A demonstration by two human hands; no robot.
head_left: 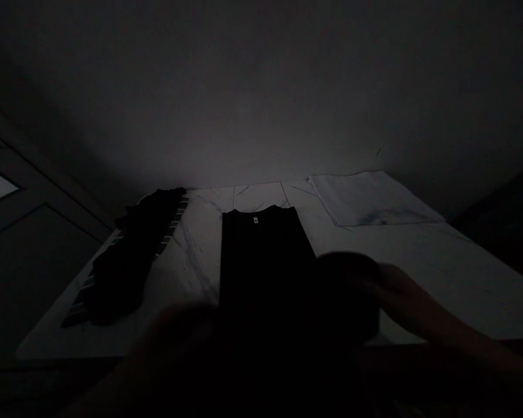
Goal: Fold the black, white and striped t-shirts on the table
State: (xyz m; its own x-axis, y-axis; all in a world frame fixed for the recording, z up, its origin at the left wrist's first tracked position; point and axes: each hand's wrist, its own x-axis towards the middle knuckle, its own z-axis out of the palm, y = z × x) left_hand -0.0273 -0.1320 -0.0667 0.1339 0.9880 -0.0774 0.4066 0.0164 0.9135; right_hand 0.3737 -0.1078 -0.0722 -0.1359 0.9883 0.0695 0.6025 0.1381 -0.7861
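The black T-shirt (261, 261) lay lengthwise on the marble table (418, 273), its collar (255, 219) toward the far edge, the right hand (401, 296) nearer at its right side, the left hand (178, 337) blurred by the near edge, both grips too dark to tell.

I am operating from a single head-worn view, set at the person's head and facing forward and down. The frame looks across a long white marble-veined table (192, 261) to a plain grey wall (261, 98), which fills the upper half. The right hand (401, 296) sits close to the lens, low in the frame, blurred and dark, just beside a folded black shirt (265, 273).
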